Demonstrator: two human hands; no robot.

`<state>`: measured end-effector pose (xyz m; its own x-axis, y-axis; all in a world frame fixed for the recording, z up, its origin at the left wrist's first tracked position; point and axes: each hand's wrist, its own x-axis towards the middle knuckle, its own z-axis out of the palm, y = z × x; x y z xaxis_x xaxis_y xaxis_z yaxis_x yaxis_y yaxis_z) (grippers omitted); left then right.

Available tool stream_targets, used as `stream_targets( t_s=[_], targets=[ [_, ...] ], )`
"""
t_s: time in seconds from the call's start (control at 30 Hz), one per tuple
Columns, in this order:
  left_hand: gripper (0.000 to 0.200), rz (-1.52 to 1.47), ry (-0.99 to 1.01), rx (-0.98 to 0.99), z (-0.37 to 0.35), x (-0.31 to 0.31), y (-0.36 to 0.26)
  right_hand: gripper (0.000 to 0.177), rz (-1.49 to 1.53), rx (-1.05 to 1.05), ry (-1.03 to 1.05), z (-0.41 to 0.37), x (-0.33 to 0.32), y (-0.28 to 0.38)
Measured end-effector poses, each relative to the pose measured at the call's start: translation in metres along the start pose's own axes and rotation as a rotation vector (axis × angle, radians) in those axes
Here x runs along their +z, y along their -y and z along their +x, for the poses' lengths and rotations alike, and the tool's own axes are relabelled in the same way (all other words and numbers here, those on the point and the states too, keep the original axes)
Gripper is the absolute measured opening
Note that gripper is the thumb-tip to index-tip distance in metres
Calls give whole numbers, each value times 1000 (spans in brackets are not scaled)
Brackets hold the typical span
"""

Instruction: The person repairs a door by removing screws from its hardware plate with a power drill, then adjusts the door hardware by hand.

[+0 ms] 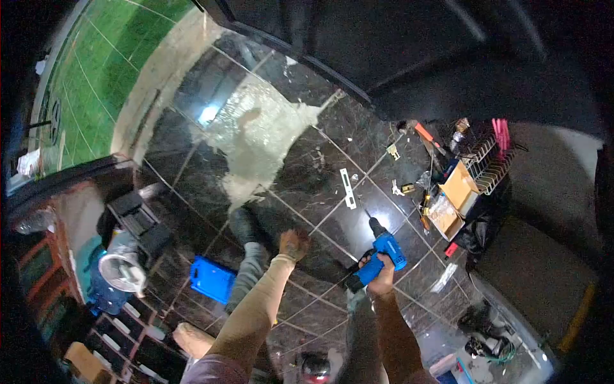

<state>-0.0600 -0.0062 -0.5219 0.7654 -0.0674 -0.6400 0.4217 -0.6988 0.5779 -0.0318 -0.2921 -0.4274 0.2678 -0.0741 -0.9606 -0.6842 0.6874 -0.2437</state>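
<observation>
My right hand is wrapped around the grip of a blue cordless drill. The drill's long bit points up and left, close to the lower end of a pale slotted metal plate lying on the dark tiles. A bright patch of light falls on the floor beside the chuck. My left hand is over the floor near a dark shoe, left of the drill and apart from it. Its fingers look curled in, and anything inside them is hidden.
An opened cardboard box, a wire rack and an orange-handled tool lie at right. Small brass parts are nearby. At left are a blue case and a clear bucket. A dark panel spans the top.
</observation>
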Motion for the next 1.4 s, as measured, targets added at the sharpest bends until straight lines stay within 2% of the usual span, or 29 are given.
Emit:
stream_targets(
  t_s=[0.03, 0.1, 0.13, 0.2, 0.3, 0.33, 0.4, 0.5, 0.6, 0.7, 0.73, 0.83, 0.9, 0.93, 1.03, 1.07, 1.13, 1.17, 1.23, 1.27, 1.33, 1.37, 1.4],
  targets=[
    [21, -426, -40, -233, 33, 48, 2, 31, -5, -18, 23, 32, -27, 11],
    [26, -493, -76, -356, 95, 111, -23, 30, -8, -52, 62, 100, -74, 32],
    [29, -136, -63, -248, 116, 127, -40, 32, -55, -60, 79, 118, -87, 43],
    [40, -19, -469, -190, 158, 185, -61, 35, -37, -76, 116, 161, -114, 53],
    [50, -139, -649, -133, 192, 218, -79, 34, -22, -102, 186, 204, -138, 57],
    [45, -108, -669, -193, 189, 214, -95, 35, -11, -95, 198, 213, -143, 57],
    [38, -807, -591, -362, 200, 228, -88, 36, 12, -85, 240, 222, -149, 57],
    [24, -681, -646, -289, 228, 284, -27, 36, 60, -40, 298, 235, -149, 52],
    [27, -287, -659, -283, 227, 278, -34, 32, 124, 23, 311, 244, -145, 48],
    [31, -31, -708, -268, 207, 236, -79, 32, -131, -223, 137, 255, -140, 35],
    [33, -72, -694, -280, 206, 235, -80, 36, -118, -200, 120, 265, -145, 31],
    [37, -134, -656, -318, 203, 236, -71, 31, -337, -218, -64, 274, -153, 28],
    [40, -99, -632, -342, 208, 240, -64, 38, -434, -311, -231, 265, -132, 28],
    [43, -270, -634, -407, 223, 264, -41, 41, -484, -358, -314, 260, -123, 28],
    [42, -178, -596, -420, 207, 230, -69, 33, -745, -513, -322, 279, -146, 18],
    [44, -175, -590, -349, 209, 238, -58, 30, -861, -584, -363, 279, -147, 17],
    [36, -158, -556, -235, 209, 245, -46, 25, -1184, -770, -534, 250, -129, 19],
    [31, -151, -538, -179, 206, 242, -45, 25, -1183, -848, -501, 245, -126, 18],
    [23, -163, -416, -220, 201, 236, -44, 25, -1174, -1000, -433, 236, -120, 12],
    [20, -167, -354, -238, 196, 228, -46, 24, -1134, -978, -291, 236, -118, 7],
    [15, -259, -305, -154, 174, 207, -50, 22, -1040, -927, -13, 241, -113, -5],
    [12, -304, -280, -111, 162, 202, -50, 22, -932, -789, 37, 238, -101, -9],
    [10, -689, -167, -154, 158, 215, -34, 21, -821, -651, 87, 230, -84, -13]
  ],
)
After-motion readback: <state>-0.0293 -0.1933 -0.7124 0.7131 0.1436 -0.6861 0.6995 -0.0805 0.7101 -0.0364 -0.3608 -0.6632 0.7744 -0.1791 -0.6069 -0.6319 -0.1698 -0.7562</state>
